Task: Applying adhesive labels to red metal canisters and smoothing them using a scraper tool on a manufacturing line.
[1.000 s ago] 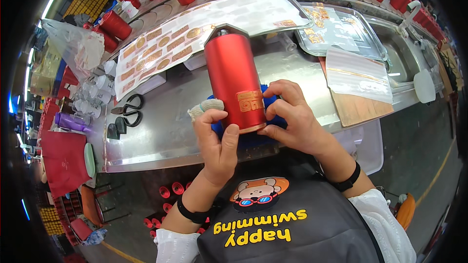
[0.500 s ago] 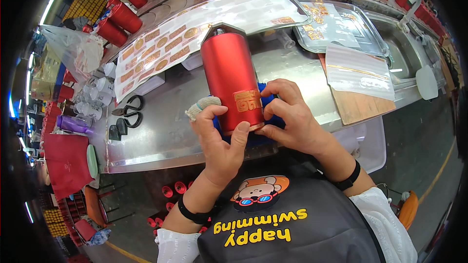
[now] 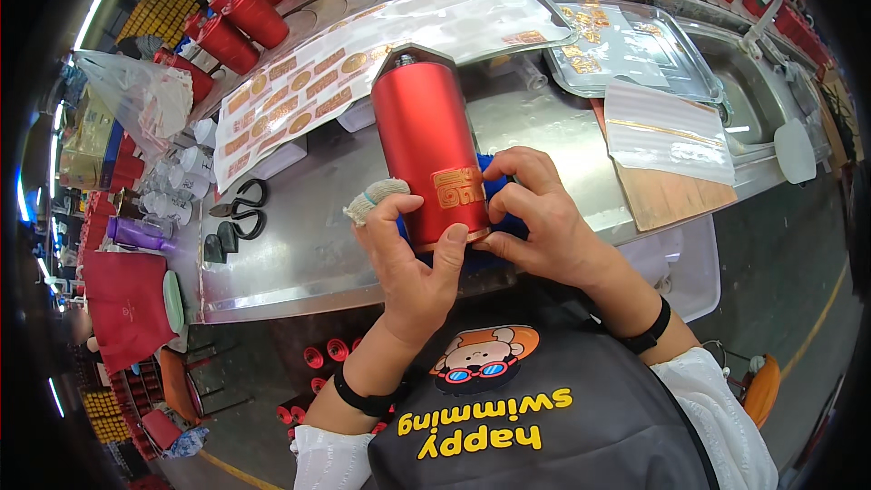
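A shiny red metal canister (image 3: 419, 118) lies on a stand in front of me, a metal bolt (image 3: 406, 59) showing at its far end. Near its close end sits a gold patterned decal (image 3: 456, 189). My left hand (image 3: 408, 259) grips the canister's left side, thumb on the near rim; one finger wears a white cloth cover (image 3: 376, 200). At the right, my right hand (image 3: 542, 218) has bent fingers against the side beside the decal and its thumb at the near rim. Blue cloth (image 3: 510, 209) shows under the canister, partly hidden by my hands.
A sheet of gold decals (image 3: 308, 82) lies beyond the canister. Black-handled scissors (image 3: 243, 209) rest at left. At right are a clear tray with loose decals (image 3: 626, 50), a white sheet on a board (image 3: 667, 132) and a sink (image 3: 739, 95). Red canisters (image 3: 259, 18) line a conveyor behind.
The canister has turned slightly, its decal shifting a little to the left. Red canisters on the conveyor have moved to the right. Both hands keep nearly the same place.
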{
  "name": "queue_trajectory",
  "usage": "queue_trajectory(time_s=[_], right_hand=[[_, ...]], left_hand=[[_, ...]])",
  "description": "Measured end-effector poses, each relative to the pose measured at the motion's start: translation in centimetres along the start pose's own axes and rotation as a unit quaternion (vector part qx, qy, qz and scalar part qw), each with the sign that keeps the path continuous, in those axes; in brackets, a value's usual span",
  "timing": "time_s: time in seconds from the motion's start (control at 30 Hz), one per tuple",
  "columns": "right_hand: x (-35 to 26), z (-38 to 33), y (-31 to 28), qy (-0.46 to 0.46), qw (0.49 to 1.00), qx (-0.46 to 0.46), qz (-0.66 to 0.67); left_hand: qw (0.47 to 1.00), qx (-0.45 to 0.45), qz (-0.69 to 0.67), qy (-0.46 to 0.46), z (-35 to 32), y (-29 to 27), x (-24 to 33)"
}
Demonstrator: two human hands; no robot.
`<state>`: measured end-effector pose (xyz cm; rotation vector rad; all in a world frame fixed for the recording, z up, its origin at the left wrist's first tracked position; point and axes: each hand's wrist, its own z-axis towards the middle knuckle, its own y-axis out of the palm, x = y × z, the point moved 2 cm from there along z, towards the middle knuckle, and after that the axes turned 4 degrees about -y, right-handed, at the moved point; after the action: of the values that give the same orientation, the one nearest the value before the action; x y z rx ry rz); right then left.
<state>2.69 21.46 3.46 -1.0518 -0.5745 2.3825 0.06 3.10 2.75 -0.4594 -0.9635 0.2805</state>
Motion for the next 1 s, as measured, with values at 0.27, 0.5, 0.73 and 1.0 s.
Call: queue_trajectory(time_s=[0.27, 0.5, 0.73, 1.0], right_hand=[[0.0, -0.1, -0.1, -0.002, 1.000, 0.000, 0.003], [0.1, 0.0, 0.1, -0.004, 1.000, -0.004, 0.004], [0.1, 0.0, 0.0, -0.004, 1.000, -0.006, -0.006], [0.0, -0.3, -0.2, -0.002, 0.999, -0.031, -0.015]], left_hand=[[0.986, -0.013, 0.021, 0.166, -1.8, -2.3, 0.2], [0.958, -0.015, 0.129, 0.255, -1.0, -1.8, 1.7], [0.962, -0.022, 0.113, 0.246, -0.5, -1.1, 2.5], [0.950, -0.014, 0.158, 0.269, -0.4, -0.8, 3.1]])
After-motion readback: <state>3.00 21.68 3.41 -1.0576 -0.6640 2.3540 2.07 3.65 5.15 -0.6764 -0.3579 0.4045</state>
